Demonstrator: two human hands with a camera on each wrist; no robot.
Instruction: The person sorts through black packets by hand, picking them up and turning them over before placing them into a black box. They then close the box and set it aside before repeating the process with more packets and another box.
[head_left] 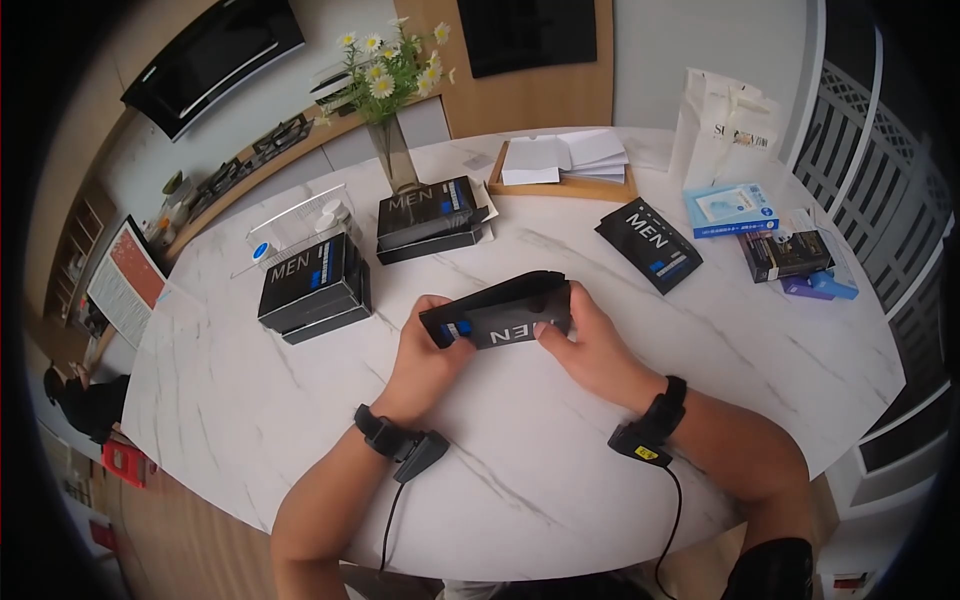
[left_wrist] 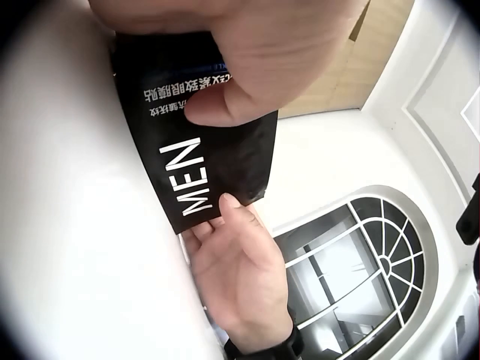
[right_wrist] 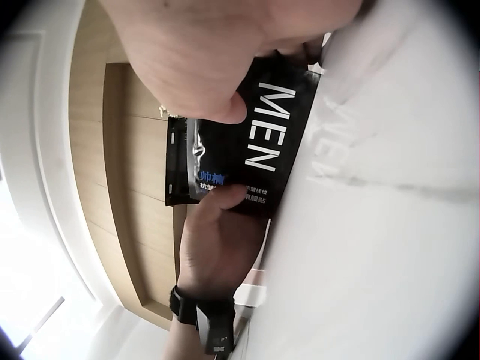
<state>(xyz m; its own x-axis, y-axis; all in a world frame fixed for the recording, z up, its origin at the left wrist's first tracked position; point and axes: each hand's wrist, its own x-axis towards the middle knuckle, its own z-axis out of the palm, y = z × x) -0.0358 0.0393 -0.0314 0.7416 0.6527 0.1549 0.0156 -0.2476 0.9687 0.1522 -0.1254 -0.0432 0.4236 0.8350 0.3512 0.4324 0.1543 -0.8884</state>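
Several black sachets marked MEN (head_left: 510, 328) are held as a loose bundle above the near middle of the table, their lettering upside down in the head view. My left hand (head_left: 428, 362) grips the left end, thumb on the front face. The right end is pinched by my right hand (head_left: 600, 355), its thumb near the lettering. Both thumbs press the printed face (left_wrist: 184, 169) in the left wrist view. In the right wrist view the printed face (right_wrist: 274, 127) shows upright white letters beside the tabletop. The fingers behind the bundle are mostly hidden.
Stacked black boxes (head_left: 315, 285) stand at left, with more boxes (head_left: 425, 225) near the flower vase (head_left: 392, 155). A black MEN packet (head_left: 650, 245) lies right of the hands. Farther back are a wooden tray (head_left: 560, 190), small boxes (head_left: 785, 255) and a white paper bag (head_left: 722, 130).
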